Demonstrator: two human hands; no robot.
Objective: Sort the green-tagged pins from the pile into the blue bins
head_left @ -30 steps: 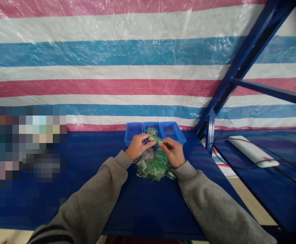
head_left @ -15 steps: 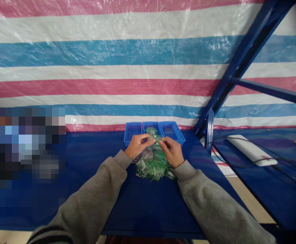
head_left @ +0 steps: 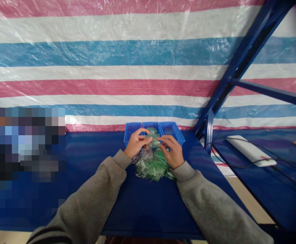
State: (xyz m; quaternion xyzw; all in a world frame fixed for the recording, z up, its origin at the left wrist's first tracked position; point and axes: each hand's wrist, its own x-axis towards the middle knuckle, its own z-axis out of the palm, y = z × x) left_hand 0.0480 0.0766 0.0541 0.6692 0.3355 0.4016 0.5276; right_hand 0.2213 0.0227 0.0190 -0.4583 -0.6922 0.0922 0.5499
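Just behind a loose pile of small green plastic packets (head_left: 154, 167), a small see-through greenish packet (head_left: 154, 142) is held up between my hands. My left hand (head_left: 136, 144) pinches its left side between thumb and fingers. At its right edge, the thumb and fingertips of my right hand (head_left: 172, 150) close on it, with the other fingers curled. A clear crumpled packet (head_left: 147, 153) lies on the pile's left part, by some dark thin pieces. What the packets contain is too small to make out.
Three blue bins stand side by side behind my hands: a left bin (head_left: 128, 130), a middle bin (head_left: 150, 124) with green packets and a right bin (head_left: 180, 134) with a small clear packet. Right, a white box-shaped device (head_left: 251, 150) lies among black cables. Pixelated blur covers the left.
The held packet is lower and flatter between my hands. My right fingers have straightened and spread somewhat, while my left fingertips have lifted a little. The pile and bins look the same.
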